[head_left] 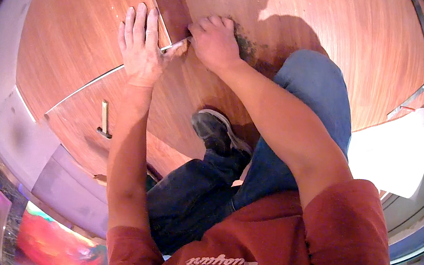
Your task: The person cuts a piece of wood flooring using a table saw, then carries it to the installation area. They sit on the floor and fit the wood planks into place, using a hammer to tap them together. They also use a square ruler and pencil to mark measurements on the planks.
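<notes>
My left hand (141, 52) lies flat on a wood-grain board (81, 37), fingers stretched out and thumb pointing toward my other hand. Beside it my right hand (215, 42) is closed, knuckles up, over the corner of a darker brown strip of panel (170, 5). A thin pale edge (178, 43) runs between my left thumb and my right fingers. Whatever the right fingers grip is hidden under them. Dark crumbs or dust (245, 44) are scattered on the wood just right of that hand.
A hammer (104, 118) rests on another board at the left, near my left forearm. My shoe (215, 130) and bent knee (311, 76) are close to my hands. On the right are a white sheet (389, 151) and narrow metal strips (415, 94). A colourful picture (58, 243) shows at lower left.
</notes>
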